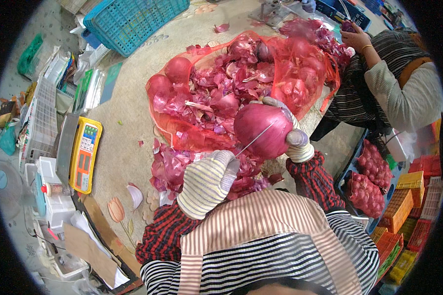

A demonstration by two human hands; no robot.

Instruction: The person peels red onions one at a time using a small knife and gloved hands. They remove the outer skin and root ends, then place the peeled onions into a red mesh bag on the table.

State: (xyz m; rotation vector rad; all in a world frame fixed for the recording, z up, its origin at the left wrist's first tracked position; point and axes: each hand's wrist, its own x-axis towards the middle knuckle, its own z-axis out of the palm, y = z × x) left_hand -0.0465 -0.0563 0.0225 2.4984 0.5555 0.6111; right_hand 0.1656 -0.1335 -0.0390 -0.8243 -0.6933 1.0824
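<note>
My right hand [299, 142], in a striped knit glove, grips a large red onion [260, 127] from its right side. My left hand [208, 184], gloved likewise, is closed around a knife whose handle is hidden. The thin knife blade [254, 139] shows almost edge-on across the onion; whether it cuts into the skin I cannot tell. Beyond my hands lies an open red mesh bag [232, 142] with several whole onions [179, 69] and loose papery skins [216, 83]. More onion skins [168, 166] are heaped below my hands, against my apron.
A yellow digital scale [86, 155] stands at the left, beyond a loose onion piece [134, 196]. A blue plastic crate [136, 22] sits at the far edge. At right, another person's hand [356, 38] holds an onion, above netted onions [367, 193] and stacked crates [397, 206].
</note>
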